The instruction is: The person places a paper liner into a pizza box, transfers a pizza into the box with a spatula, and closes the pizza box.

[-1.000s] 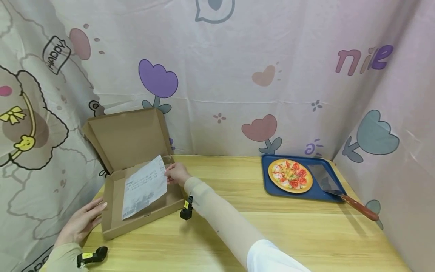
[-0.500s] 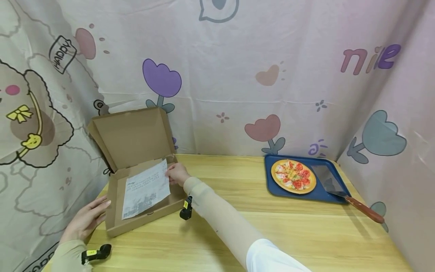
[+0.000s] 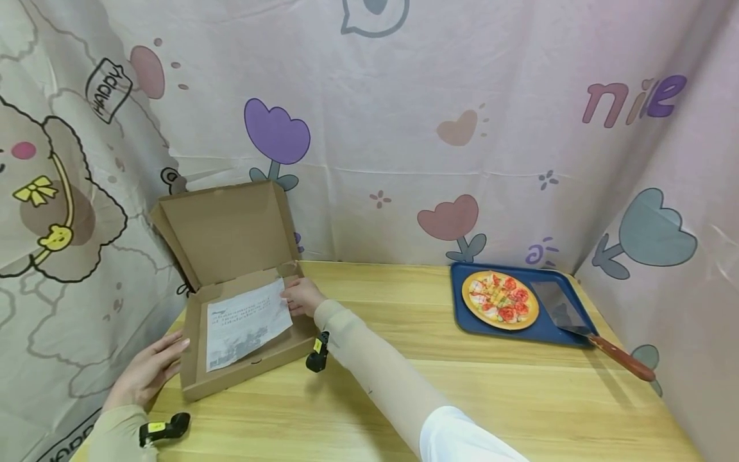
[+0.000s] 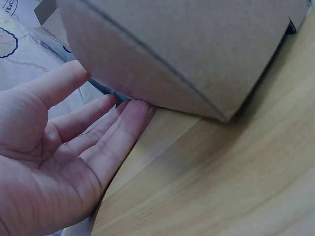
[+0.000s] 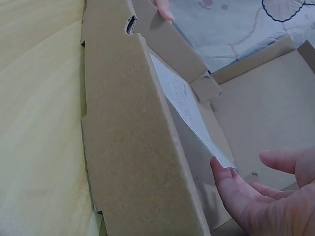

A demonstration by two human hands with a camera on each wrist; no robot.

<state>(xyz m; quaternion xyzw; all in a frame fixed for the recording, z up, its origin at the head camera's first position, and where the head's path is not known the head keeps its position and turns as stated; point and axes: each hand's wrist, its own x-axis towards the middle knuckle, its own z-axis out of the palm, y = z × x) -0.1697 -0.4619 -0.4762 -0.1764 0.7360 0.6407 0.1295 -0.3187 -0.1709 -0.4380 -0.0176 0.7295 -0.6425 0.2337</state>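
One printed sheet (image 3: 245,327) slants in one cardboard box (image 3: 231,231). Only the right-wrist view shows the right hand (image 5: 270,204) relaxed, thumb off the sheet, one fingertip touching. The left hand (image 4: 64,142), unclenched, touches the box. Rightward: one tray (image 3: 539,332), one pizza (image 3: 501,300), one spatula (image 3: 557,308).

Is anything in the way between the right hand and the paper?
Nope, nothing I can see! The right hand is touching the edge of the paper at its right end. The lid stands open behind the paper, so it isn't blocking the hand.
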